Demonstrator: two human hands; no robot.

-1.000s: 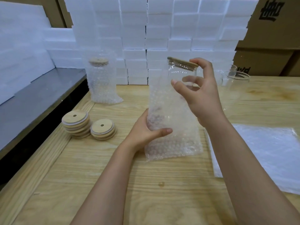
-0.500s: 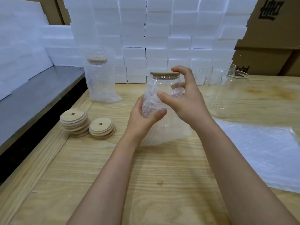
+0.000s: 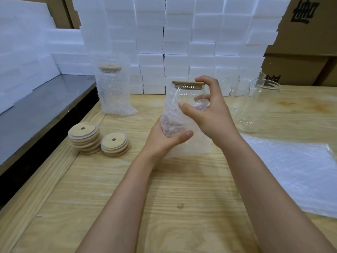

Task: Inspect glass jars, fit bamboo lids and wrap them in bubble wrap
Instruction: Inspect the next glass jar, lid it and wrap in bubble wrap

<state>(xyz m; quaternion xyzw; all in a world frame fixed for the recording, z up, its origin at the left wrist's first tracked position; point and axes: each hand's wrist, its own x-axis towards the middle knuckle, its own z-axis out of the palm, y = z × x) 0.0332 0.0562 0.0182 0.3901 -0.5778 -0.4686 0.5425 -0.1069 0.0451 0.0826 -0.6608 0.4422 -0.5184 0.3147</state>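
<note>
— Where's the jar (image 3: 188, 96)?
— Mid-table (image 3: 164, 198), upright, lid (image 3: 187, 82) on. My L hand (image 3: 164, 141) grips it thru the bubble wrap (image 3: 169, 114) so nothing slips. R hand (image 3: 213, 114) pinches the wrap, fingertip on lid rim to steady it.

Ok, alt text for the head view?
The left hand grips a bamboo-lidded glass jar part-sleeved in clear bubble wrap; the right hand pinches the wrap. Two stacks of round bamboo lids and a wrapped jar stand left on the wooden table.
</note>
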